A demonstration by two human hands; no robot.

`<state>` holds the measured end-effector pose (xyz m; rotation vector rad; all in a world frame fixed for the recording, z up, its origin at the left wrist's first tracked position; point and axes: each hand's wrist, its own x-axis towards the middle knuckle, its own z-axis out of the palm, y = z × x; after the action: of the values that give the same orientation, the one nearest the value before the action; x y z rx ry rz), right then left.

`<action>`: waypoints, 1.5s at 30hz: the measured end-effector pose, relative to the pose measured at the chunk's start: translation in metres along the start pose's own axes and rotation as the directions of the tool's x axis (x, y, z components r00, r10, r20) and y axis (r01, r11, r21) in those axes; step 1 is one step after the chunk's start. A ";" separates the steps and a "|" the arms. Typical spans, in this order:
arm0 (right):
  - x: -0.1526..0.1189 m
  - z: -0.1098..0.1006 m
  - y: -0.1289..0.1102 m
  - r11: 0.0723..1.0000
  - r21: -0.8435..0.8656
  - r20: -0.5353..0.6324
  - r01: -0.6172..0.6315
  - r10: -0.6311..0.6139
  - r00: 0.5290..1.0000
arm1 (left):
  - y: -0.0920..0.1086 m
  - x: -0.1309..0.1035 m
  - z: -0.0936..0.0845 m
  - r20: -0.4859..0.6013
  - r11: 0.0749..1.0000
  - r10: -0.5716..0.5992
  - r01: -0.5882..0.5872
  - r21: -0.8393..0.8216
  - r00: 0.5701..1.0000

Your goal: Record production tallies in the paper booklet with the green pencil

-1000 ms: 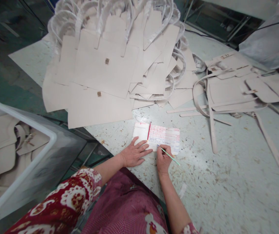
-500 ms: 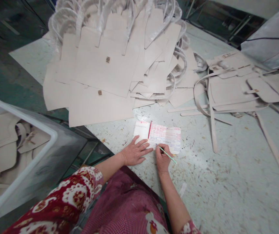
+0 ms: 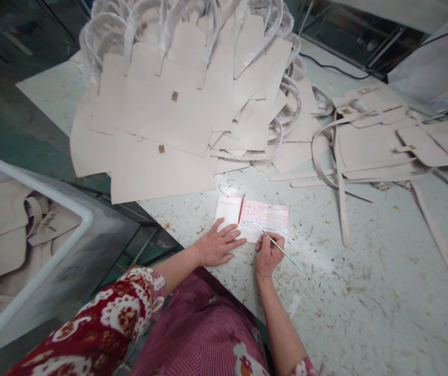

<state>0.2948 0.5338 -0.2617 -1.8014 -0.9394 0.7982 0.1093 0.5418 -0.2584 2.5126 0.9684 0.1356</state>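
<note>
Notebook (image 3: 266, 213) lay unfolded on the tabletop (image 3: 345, 297), page partly filled, red and blue; lines left unclear. Left hand (image 3: 218, 245) spread flat, nothing gripped, notebook's near edge; right hand (image 3: 270, 255) pinched pen (image 3: 286, 255) over page.

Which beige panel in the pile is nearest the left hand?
The flat beige panel jutting lowest, small metal plate near its visible top; others lie farther from the left hand.

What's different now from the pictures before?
The right hand moved a little rightward over the notebook, with the green pen in its grip. Nothing was let go. The left hand and stacked bag panels stayed put.
</note>
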 end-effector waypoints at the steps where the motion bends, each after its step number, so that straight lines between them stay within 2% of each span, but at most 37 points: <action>1: 0.000 0.001 -0.001 0.999 0.031 -0.012 -0.019 0.020 1.000 | 0.000 0.000 0.000 0.003 1.000 0.000 0.000 -0.001 1.000; 8: 0.005 0.003 -0.009 0.991 0.120 -0.129 -0.058 0.073 0.989 | -0.001 0.001 0.000 0.017 0.999 -0.001 0.001 -0.039 1.000; 11: 0.005 0.003 -0.010 0.991 0.122 -0.142 -0.058 0.076 0.987 | -0.001 0.001 0.001 0.018 0.999 -0.001 0.001 -0.036 1.000; 17: 0.002 0.003 -0.006 0.998 0.054 -0.086 -0.043 0.048 0.995 | 0.000 0.000 -0.002 0.025 1.000 -0.001 0.002 -0.022 1.000; 26: -0.001 0.004 0.001 0.995 -0.084 0.026 0.060 -0.058 0.998 | 0.000 -0.001 -0.001 -0.016 1.000 0.006 -0.006 0.001 1.000; 32: 0.003 0.004 -0.003 0.996 0.061 -0.052 -0.059 0.062 0.997 | 0.001 -0.002 -0.003 -0.021 1.000 -0.005 0.006 0.013 1.000; 38: 0.013 0.014 -0.006 0.966 0.192 -0.178 -0.171 0.206 0.962 | 0.001 -0.003 0.000 -0.028 0.999 -0.050 0.051 0.010 0.998; 42: 0.015 0.020 -0.007 0.946 0.259 -0.207 -0.197 0.253 0.945 | -0.001 -0.003 -0.001 -0.048 0.997 -0.071 0.070 -0.026 0.996; 45: 0.016 0.016 -0.007 0.931 0.312 -0.206 -0.190 0.262 0.943 | 0.000 -0.002 -0.003 -0.076 0.994 -0.087 0.082 -0.066 0.993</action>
<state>0.2872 0.5567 -0.2627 -1.7188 -0.4307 0.7881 0.1069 0.5420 -0.2555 2.4207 1.0834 0.2368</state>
